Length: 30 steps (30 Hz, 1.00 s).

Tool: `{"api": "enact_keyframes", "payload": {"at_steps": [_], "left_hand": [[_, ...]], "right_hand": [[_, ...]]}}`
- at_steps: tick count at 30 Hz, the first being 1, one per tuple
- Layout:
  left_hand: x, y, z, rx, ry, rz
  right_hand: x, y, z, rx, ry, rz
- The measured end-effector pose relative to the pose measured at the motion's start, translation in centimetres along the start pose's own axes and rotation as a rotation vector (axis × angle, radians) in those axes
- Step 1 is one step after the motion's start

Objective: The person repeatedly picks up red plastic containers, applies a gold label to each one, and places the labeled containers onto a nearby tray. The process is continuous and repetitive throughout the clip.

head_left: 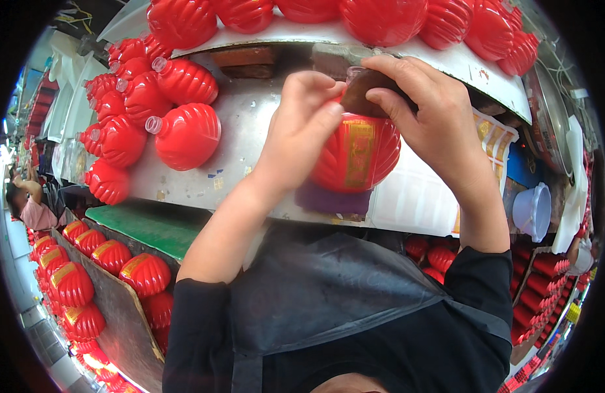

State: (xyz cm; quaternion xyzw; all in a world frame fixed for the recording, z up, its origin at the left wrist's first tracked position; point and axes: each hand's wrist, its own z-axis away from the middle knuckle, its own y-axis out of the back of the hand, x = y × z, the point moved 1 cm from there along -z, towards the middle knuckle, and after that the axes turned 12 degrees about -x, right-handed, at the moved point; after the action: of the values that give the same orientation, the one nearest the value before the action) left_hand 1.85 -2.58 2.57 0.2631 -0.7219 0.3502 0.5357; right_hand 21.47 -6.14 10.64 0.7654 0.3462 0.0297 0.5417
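Note:
A ribbed red plastic bottle (322, 157) lies on the bench in front of me, its clear neck pointing away. An upright gold strip label (360, 155) runs down its facing side. My right hand (423, 98) grips a dark brown flat piece with a rounded edge (366, 93) over the bottle's far part, thumb and fingers pressed on it. My left hand (302, 121) is beside it, fingers curled and thumb tip close to the index finger near the neck. Whether anything small is pinched there is hidden. A dark purple pad (332, 202) lies under the bottle.
Several red bottles (184, 136) without visible labels crowd the bench's left, and more red bottles (384, 19) line a raised white shelf. A label sheet (499, 141) lies at right, near a pale blue tub (531, 211). Labelled red bottles (145, 275) fill a crate at lower left.

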Motion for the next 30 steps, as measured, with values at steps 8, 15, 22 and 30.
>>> {"api": "enact_keyframes", "payload": {"at_steps": [8, 15, 22, 30], "left_hand": [[2.5, -0.2, -2.0, -0.142, 0.078, -0.474], [2.8, -1.0, -1.1, -0.086, 0.099, -0.117], [4.8, -2.2, 4.1, 0.079, -0.078, -0.217], [13.5, -0.7, 17.9, 0.383, -0.199, -0.525]], "right_hand": [[0.7, -0.1, 1.9, 0.158, -0.141, -0.284], [-1.2, -0.8, 3.8, 0.202, -0.075, -0.185], [-2.7, -0.9, 5.1, 0.229, 0.060, -0.315], [-1.9, -3.7, 1.8, 0.162, -0.124, -0.638]]}}
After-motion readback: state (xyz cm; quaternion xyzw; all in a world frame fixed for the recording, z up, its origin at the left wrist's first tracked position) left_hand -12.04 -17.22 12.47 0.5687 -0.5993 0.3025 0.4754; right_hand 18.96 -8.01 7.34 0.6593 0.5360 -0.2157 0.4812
